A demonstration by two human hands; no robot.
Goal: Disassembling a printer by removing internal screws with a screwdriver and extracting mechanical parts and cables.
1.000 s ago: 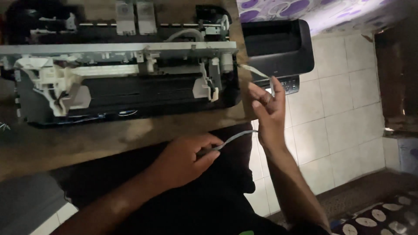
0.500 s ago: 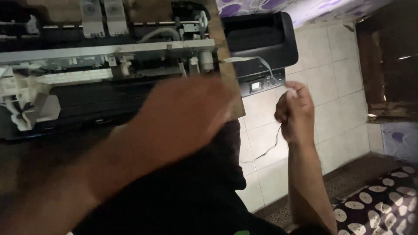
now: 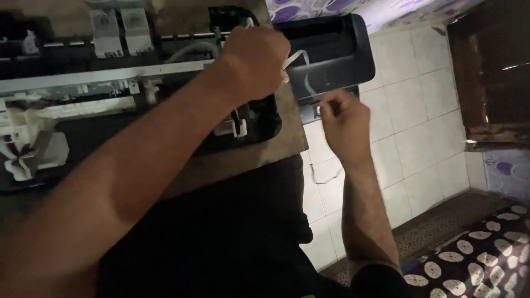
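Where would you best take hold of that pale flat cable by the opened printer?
Probably by its flat faces, near the free end, coming from the right side, pinched between thumb and finger. The flat cable is a thin bendy ribbon, so its edges give little grip. The left hand is closed beside it; the right hand pinches below.

The left hand (image 3: 256,60) is closed on a white flat ribbon cable (image 3: 295,57) above the opened printer (image 3: 138,99) on the wooden worktop (image 3: 232,165); the right hand (image 3: 342,124) pinches something small beside the black cover panel (image 3: 331,49), over white floor tiles (image 3: 419,127)
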